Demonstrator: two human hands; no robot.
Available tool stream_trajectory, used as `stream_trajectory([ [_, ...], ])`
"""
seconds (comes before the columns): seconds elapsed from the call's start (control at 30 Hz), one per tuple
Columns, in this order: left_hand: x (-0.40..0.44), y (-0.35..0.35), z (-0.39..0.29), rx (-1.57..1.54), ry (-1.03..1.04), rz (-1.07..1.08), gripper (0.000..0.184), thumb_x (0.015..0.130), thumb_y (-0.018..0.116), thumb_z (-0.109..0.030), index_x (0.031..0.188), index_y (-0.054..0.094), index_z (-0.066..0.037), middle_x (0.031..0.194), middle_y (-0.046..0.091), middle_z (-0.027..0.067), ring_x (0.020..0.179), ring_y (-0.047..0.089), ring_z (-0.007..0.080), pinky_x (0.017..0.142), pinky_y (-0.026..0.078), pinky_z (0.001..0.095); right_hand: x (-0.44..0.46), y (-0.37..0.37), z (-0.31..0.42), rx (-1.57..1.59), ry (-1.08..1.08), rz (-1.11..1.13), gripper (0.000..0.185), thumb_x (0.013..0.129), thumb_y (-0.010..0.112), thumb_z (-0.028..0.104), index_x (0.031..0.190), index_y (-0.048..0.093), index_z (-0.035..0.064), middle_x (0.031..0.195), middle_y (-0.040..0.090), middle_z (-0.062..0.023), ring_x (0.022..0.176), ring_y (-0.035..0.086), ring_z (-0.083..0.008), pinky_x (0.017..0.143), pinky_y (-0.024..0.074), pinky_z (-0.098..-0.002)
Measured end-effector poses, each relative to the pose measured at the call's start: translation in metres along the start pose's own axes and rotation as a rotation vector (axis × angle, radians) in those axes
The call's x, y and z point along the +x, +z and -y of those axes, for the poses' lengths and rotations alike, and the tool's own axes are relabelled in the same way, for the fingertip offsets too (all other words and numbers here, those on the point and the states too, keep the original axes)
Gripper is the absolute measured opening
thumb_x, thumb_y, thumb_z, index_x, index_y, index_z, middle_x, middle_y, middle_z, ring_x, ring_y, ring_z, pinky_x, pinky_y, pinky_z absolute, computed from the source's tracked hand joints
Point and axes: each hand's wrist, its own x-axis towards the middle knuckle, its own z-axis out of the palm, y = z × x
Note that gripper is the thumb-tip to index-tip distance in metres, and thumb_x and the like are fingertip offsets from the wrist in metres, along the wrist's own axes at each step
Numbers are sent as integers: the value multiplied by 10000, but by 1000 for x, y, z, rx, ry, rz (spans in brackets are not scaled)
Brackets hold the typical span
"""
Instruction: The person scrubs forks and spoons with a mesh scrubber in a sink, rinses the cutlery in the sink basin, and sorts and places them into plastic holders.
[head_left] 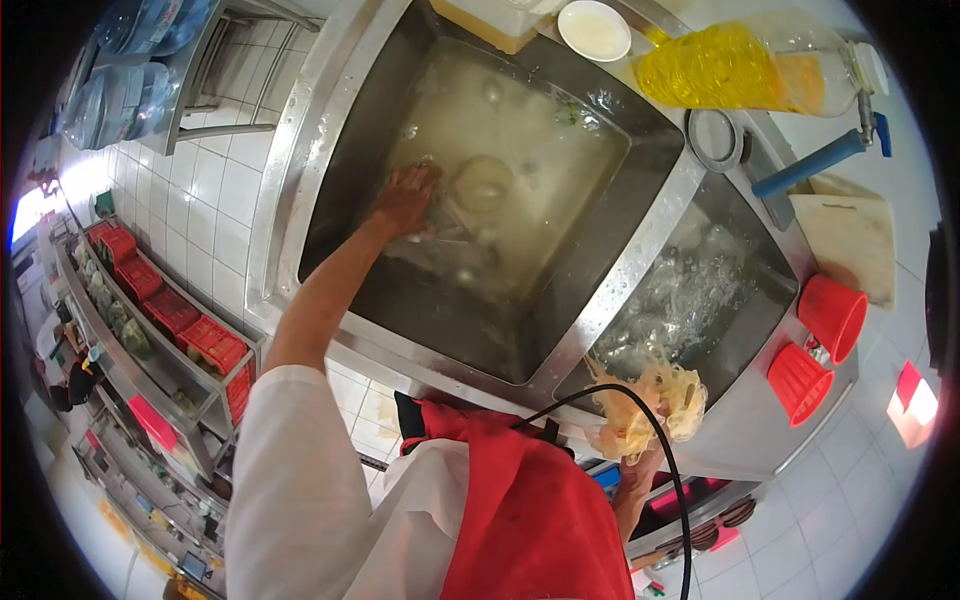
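My left hand [408, 198] reaches into the cloudy water of the large sink basin [350, 150], by its left wall. Its fingers look stretched out, their tips partly lost in the water. Just right of them a round, bowl-like shape [482, 184] shows faintly under the surface. Low on the right, my right hand [640, 468] is closed around a pale yellow, stringy mesh scrubber [650, 405], which hides most of the fingers. The scrubber is at the front edge of the smaller basin [775, 290], where the water is churned and bubbly.
A large bottle of yellow liquid [740, 70] lies along the back ledge near a white dish [594, 31] and a blue-handled tap [810, 165]. Two red baskets [832, 318] stand right of the small basin. A black cable [665, 440] arcs before me. Red crates [170, 310] line the left.
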Motion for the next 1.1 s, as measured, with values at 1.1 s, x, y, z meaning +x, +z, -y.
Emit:
stream_trajectory([
  [1.1,158,21,-118,-502,-696,-461,477,840,561,-450,1096,645,-56,1233,589,173,1129,574,354,970,447,448,-3,25,28,-126,-126,-29,361,954,578,321,1113,580,-2,905,579,-26,740,562,-107,602,465,-259],
])
